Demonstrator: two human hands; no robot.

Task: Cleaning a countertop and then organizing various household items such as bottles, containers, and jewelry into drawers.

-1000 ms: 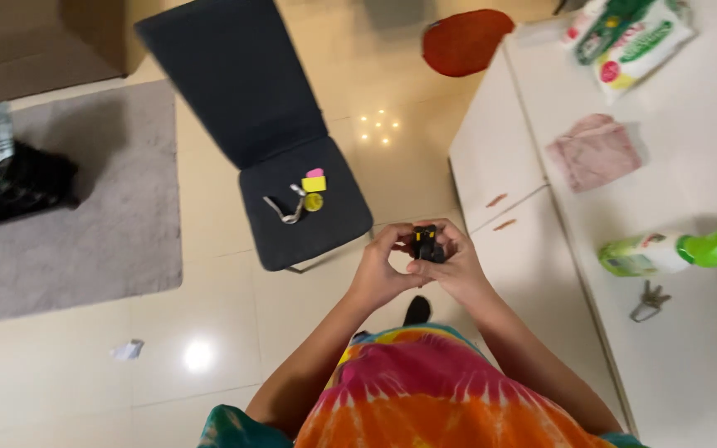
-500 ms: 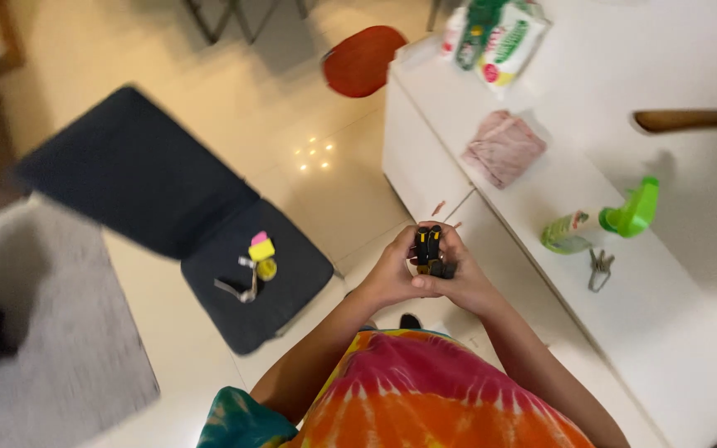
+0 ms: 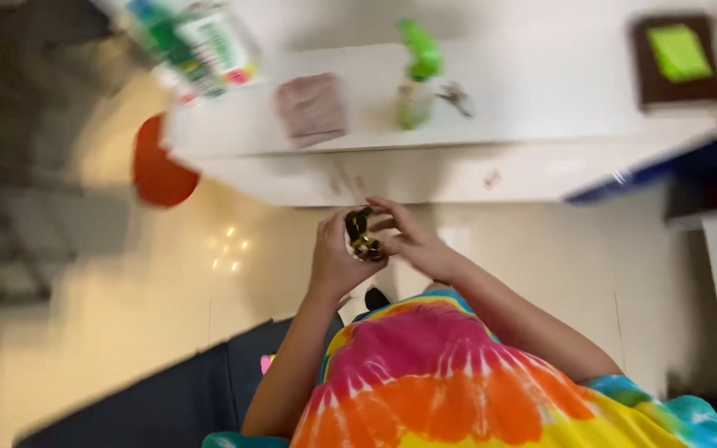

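Change: turning since a second ago, the person is now facing the white counter (image 3: pixel 541 91); the dark chair (image 3: pixel 168 398) that was ahead is now sliding away at lower left, and both hands are staying together at chest height.
Left hand (image 3: pixel 335 257): curling round the gadget (image 3: pixel 362 236) from the left, fingers wrapping its back and thumb pressing its side.
Right hand (image 3: pixel 415 241): closing on the same gadget from the right, fingertips pinching its upper end, other fingers fanning out loosely.
Gadget: a small black piece with yellow marks, sitting between the two hands, in front of the counter's edge and well clear of it.
Handling: looking light and rigid, probably hard plastic or metal; too blurred to tell any moving parts. Gripping the black body at its sides seems safest, since a smooth small piece could be slipping from fingertips alone.
Counter: carrying a pink cloth (image 3: pixel 312 108), a green spray bottle (image 3: pixel 415 83), keys (image 3: pixel 456 96), and a brown box with a green pad (image 3: pixel 679 56).
Floor: showing an orange mat (image 3: pixel 156 166) at left.
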